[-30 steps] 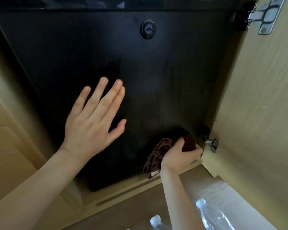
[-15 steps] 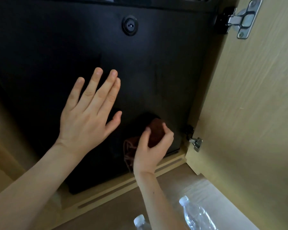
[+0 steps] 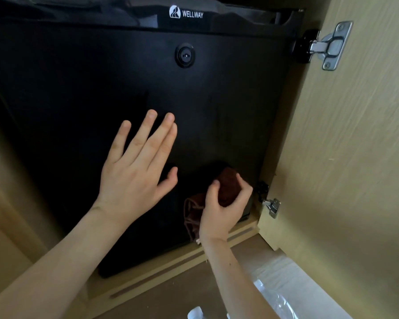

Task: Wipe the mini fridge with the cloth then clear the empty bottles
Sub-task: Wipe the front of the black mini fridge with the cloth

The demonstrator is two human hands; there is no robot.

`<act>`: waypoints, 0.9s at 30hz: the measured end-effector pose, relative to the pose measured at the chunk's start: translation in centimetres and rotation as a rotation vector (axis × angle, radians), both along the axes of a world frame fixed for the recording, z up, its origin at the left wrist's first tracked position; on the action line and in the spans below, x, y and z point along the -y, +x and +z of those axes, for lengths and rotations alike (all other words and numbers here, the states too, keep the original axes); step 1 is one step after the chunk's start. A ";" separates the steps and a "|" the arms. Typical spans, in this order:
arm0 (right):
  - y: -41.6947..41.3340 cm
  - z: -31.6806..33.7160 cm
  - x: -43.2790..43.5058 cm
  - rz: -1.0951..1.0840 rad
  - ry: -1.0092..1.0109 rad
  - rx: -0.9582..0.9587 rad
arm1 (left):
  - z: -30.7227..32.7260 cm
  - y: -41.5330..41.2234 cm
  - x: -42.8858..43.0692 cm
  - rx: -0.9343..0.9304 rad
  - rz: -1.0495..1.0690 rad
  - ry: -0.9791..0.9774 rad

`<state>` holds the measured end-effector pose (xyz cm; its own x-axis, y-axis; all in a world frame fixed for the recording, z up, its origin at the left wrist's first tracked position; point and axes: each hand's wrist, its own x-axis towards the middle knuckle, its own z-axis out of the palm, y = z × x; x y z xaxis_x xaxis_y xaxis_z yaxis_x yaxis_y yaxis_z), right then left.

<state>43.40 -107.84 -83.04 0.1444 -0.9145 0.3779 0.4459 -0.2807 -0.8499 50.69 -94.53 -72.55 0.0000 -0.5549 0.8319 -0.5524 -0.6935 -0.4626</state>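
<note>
My left hand [image 3: 134, 173] lies flat against the black door of the mini fridge [image 3: 217, 100], fingers stretched out and slightly spread, thumb off to the side, holding nothing. My right hand [image 3: 221, 208] is down near the door's lower right corner, curled around a bunched dark red-brown cloth [image 3: 227, 185]. My thumb and fingers clamp the wad from both sides and press it to the door, and a loose fold of the cloth hangs down to the left of my wrist, just above the door's bottom edge.

The fridge sits inside a light wooden cabinet, its door closed. A round keyhole [image 3: 185, 55] is set in the upper middle of the door, and a white logo reading WELLWAY [image 3: 186, 13] shows on the glossy strip above it. The cabinet door [image 3: 355, 157] stands open on the right, with one metal hinge [image 3: 329, 46] near the top and another hinge [image 3: 272, 206] low down, just beside my right hand.

On the floor in front of the cabinet, at the bottom of the view, lie clear plastic bottles [image 3: 276, 298]. One lies to the right of my right forearm, and the cap end of another bottle [image 3: 195, 313] peeks in to its left. Both are well apart from my hands.
</note>
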 end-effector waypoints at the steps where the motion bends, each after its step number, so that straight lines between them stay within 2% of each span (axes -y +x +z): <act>1: -0.2 -1.4 0.1 0.000 0.118 -0.012 | 0.0 0.0 -0.1 0.002 -0.005 -0.002; 3: -0.7 -3.5 0.1 -0.037 0.342 -0.047 | -0.1 0.1 -0.1 0.005 -0.014 0.002; 5: -0.7 -3.9 0.2 -0.067 0.427 -0.055 | -0.2 0.1 -0.2 0.005 -0.018 0.005; 7: -0.3 -2.1 0.7 -0.070 0.370 -0.006 | -0.3 0.1 -0.2 0.009 -0.022 0.004; 10: 0.1 2.2 1.9 -0.073 0.160 0.111 | -0.4 0.3 -0.2 0.019 -0.035 0.001; 13: 0.4 3.1 2.9 -0.037 0.032 0.107 | -0.5 0.3 -0.2 0.026 -0.034 -0.015; 15: 0.1 0.3 2.8 -0.056 0.088 0.054 | -0.4 0.3 0.0 0.022 -0.033 -0.016; 18: -1.2 -5.1 1.7 -0.047 0.291 -0.058 | -0.4 0.2 -0.1 0.031 -0.011 -0.017; 20: -1.7 -6.1 1.3 -0.001 0.433 -0.069 | -0.4 0.1 -0.2 0.029 -0.008 -0.012; 21: -1.6 -5.7 1.4 -0.010 0.433 -0.072 | -0.4 0.1 -0.1 0.028 -0.009 -0.008; 27: 0.0 2.6 1.4 -0.001 -0.009 0.061 | -0.5 0.5 -0.2 0.039 -0.031 -0.015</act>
